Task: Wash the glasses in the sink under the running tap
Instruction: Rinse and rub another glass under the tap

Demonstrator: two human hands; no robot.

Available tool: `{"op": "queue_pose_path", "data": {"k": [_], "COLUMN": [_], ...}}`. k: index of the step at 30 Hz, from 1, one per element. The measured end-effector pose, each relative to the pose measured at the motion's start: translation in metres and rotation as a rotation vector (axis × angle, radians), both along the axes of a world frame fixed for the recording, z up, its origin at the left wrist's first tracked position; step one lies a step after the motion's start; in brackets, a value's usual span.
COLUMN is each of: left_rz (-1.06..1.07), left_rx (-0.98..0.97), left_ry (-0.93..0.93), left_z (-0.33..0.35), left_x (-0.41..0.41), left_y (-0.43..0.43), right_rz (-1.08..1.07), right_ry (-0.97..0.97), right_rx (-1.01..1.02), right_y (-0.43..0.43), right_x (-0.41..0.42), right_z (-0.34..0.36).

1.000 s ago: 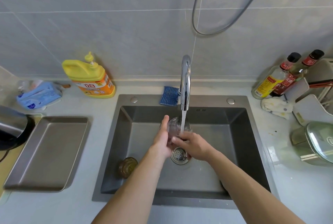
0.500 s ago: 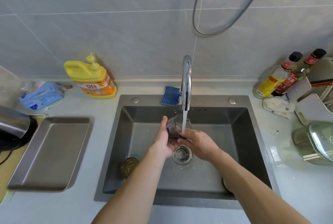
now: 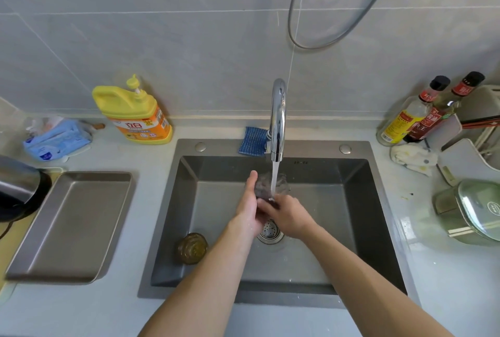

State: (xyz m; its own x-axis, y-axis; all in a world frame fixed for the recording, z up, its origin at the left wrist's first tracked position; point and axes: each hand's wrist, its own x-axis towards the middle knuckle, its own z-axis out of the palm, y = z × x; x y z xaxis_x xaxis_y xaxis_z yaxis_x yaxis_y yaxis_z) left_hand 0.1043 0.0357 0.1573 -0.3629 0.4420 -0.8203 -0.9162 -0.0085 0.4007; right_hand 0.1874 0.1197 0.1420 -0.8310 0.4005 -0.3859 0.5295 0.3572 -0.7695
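Observation:
A clear glass [image 3: 266, 185] is held tilted under the water stream from the chrome tap [image 3: 278, 120], above the drain of the dark grey sink [image 3: 359, 201]. My left hand [image 3: 247, 202] wraps around the glass from the left, thumb up. My right hand [image 3: 286, 214] grips the near end of the glass from the right; its fingertips are hidden. A second, amber patterned glass [image 3: 192, 248] stands on the sink floor at the near left, apart from both hands.
A metal tray [image 3: 70, 223] lies left of the sink, with a kettle [image 3: 19, 187] beside it. A yellow detergent bottle [image 3: 135, 114] and blue scrub pad [image 3: 253, 141] sit behind. Sauce bottles [image 3: 416, 117], a cloth [image 3: 412, 158] and a lidded pot [image 3: 470, 209] crowd the right counter.
Both hands stay on the glass under the stream. My right hand has shifted a little along the glass, and the glass has turned slightly.

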Motion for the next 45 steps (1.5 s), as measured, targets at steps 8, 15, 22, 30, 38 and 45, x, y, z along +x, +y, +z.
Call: {"op": "queue_pose_path", "data": {"k": [8, 15, 22, 30, 38, 45], "left_rz": [-0.063, 0.021, 0.011, -0.134, -0.289, -0.547], "left_rx": [-0.112, -0.051, -0.109, -0.081, 0.015, -0.364], "left_ry": [0.072, -0.011, 0.014, -0.112, 0.14, 0.627], "left_z": [-0.003, 0.0, 0.009, -0.004, 0.001, -0.028], "left_x": [-0.001, -0.002, -0.008, -0.005, -0.024, -0.016], "left_y": [-0.012, -0.009, -0.009, -0.01, 0.002, 0.014], "right_rz": [-0.044, 0.087, 0.099, -0.191, -0.069, 0.237], "right_ry": [-0.041, 0.013, 0.069, 0.314, 0.174, -0.061], "right_rx": [-0.566, -0.016, -0.151, -0.593, 0.068, 0.17], "right_y": [0.006, 0.012, 0.02, 0.012, 0.028, 0.04], "right_x": [0.009, 0.004, 0.01, 0.007, 0.008, 0.002], "right_z": [0.002, 0.011, 0.014, 0.003, 0.006, 0.029]}}
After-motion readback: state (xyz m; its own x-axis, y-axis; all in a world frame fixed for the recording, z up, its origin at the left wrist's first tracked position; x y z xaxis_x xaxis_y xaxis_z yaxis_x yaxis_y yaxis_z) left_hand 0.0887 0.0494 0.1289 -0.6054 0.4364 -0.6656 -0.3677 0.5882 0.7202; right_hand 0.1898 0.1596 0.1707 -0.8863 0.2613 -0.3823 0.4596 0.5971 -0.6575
